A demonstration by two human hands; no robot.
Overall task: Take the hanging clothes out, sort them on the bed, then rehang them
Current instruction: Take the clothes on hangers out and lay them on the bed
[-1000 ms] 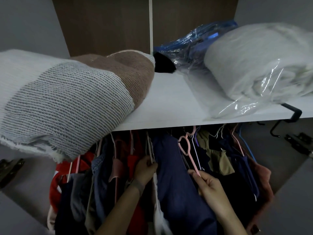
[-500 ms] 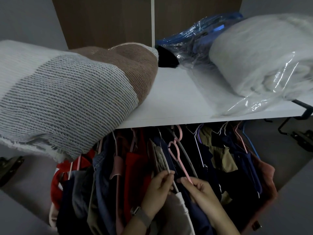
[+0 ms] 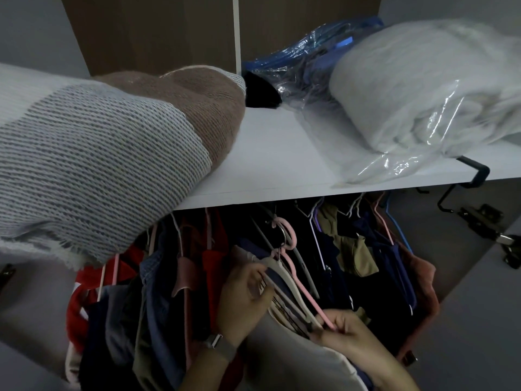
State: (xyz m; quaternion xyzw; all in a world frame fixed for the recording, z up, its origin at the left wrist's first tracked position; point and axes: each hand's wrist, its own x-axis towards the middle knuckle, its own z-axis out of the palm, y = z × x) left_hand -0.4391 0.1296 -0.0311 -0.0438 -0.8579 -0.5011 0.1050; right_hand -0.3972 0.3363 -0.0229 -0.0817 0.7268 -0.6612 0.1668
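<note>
A white laminate shelf (image 3: 270,153) spans an open wardrobe with a brown wood-grain back panel (image 3: 158,32) and grey walls. On it, at 9 o'clock, lies a bulky knit blanket (image 3: 93,165), grey-white ribbed weave with a tan band; at 2 o'clock sits a soft white bundle in clear crinkled plastic (image 3: 417,88), with a blue glossy bag (image 3: 307,55) behind it. Beneath the shelf the hanging clothes (image 3: 174,292) crowd together, red, navy, olive and rust fabrics on thin wire and plastic hangers. At 6 o'clock the left hand (image 3: 245,303), a grey watch strap on its wrist, curls its grip round a white hanger (image 3: 282,273). The right hand (image 3: 349,334) pinches the slim pink hanger (image 3: 298,280) at its lower end.
</note>
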